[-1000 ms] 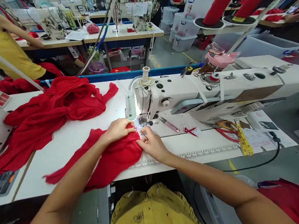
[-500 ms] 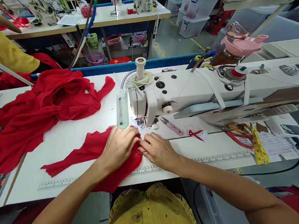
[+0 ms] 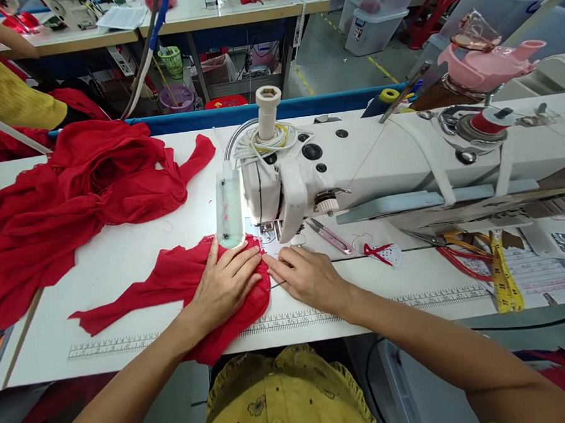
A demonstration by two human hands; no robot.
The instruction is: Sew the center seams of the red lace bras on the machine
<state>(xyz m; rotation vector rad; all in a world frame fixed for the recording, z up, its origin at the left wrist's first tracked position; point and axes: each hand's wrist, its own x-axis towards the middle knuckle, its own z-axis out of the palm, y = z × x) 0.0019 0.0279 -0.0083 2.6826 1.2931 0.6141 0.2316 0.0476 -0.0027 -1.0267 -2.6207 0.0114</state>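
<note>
My left hand [image 3: 229, 278] lies flat with fingers spread on a piece of red fabric [image 3: 160, 281], just in front of the sewing machine's [image 3: 282, 196] needle area. My right hand [image 3: 309, 276] is curled at the fabric's right edge, its thumb and index fingertips touching that edge. From under its fingers sticks a thin, dark, pointed metal tool [image 3: 277, 285]; the rest of it is hidden in the hand. The fabric's upper edge reaches close to the presser foot, and part of the cloth hangs over the table's front edge.
A heap of red fabric [image 3: 78, 197] lies on the left. Right of the needle are thread snips [image 3: 330, 235] and a small white piece with red ribbon [image 3: 383, 254]. Farther right lie scissors [image 3: 460, 256] and a yellow tape measure [image 3: 504, 275]. A ruler strip [image 3: 438, 298] runs along the front.
My left hand has gone from gripping the fabric with bent fingers to lying flat on it. My right hand stays at the fabric's edge. The camera view has shifted slightly.
</note>
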